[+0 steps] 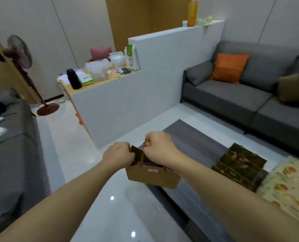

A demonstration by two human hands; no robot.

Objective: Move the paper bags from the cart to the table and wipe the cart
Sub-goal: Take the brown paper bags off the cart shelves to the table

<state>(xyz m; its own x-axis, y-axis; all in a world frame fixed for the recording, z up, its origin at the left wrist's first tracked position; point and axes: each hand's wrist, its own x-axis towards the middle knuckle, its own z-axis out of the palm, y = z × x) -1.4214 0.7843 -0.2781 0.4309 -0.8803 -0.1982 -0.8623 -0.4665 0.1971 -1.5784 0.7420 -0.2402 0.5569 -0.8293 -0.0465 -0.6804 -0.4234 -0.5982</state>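
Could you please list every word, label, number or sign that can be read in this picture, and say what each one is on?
No text can be read here.
Small white label on the front of the paper bag: a dark mark, too small and blurred to read.
Green and white package on the counter: printing too blurred to read.
Green wipes pack on the counter: label too blurred to read.
Left hand and right hand grip the bag.

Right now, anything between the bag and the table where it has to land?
Nothing visible. Both hands, left and right, hold the bag in the air at the table's near-left edge. The bare grey top just beyond is free; the row of dark bags sits further right, apart.
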